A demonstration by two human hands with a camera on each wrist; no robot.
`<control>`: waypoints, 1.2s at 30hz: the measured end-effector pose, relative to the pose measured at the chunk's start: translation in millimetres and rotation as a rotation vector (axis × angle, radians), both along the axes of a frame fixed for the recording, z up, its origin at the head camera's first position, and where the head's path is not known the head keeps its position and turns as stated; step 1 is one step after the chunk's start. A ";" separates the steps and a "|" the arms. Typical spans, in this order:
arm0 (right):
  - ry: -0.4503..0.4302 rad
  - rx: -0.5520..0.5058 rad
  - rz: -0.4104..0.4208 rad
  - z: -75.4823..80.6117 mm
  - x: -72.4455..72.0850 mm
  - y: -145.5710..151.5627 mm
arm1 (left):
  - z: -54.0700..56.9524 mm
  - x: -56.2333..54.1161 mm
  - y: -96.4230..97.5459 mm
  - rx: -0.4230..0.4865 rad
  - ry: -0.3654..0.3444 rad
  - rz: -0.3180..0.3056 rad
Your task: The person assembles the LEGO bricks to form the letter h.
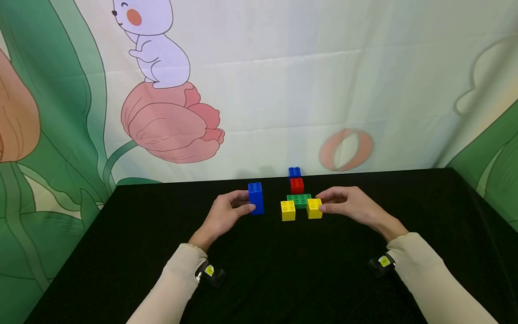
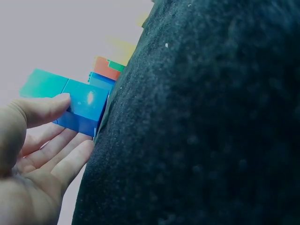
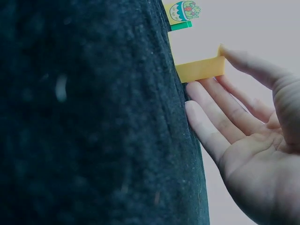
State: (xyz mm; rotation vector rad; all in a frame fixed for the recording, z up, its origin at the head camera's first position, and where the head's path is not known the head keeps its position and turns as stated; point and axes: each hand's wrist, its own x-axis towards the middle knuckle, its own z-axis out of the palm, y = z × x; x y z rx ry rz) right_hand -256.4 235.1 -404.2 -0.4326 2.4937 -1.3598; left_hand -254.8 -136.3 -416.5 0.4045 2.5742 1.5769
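My left hand (image 1: 221, 212) grips an upright stack of two blue bricks (image 1: 256, 198), thumb on the near side and fingers behind. In the left wrist view a seam divides the blue stack (image 2: 84, 101), whose lower end is right at the black cloth. My right hand (image 1: 354, 208) pinches a yellow brick (image 1: 314, 209) between thumb and fingers; the yellow brick (image 3: 201, 69) sits close against the cloth in the right wrist view. Left of it stands a second yellow brick (image 1: 288, 211). Just behind both lies a wider green brick (image 1: 299, 200).
Behind the green brick stands a red brick (image 1: 297, 185), with a blue brick (image 1: 294, 172) farther back near the table's rear edge. Black cloth (image 1: 299, 270) covers the table. A printed curtain (image 1: 275, 99) hangs directly behind it.
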 end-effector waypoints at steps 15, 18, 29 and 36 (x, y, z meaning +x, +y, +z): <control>0.002 -0.001 -0.005 -1.3 0.2 -1.6 | -3.6 -1.2 -2.6 0.001 -0.011 0.006; 0.005 -0.004 -0.003 -2.2 -0.3 -1.4 | -4.4 -1.2 -2.9 0.007 -0.015 0.007; 0.010 0.002 0.002 -1.8 0.5 -0.6 | -4.4 -1.3 -2.1 0.012 -0.025 0.010; -0.001 -0.001 -0.009 -0.9 0.7 -0.9 | -5.0 -2.7 -1.4 0.024 -0.025 0.017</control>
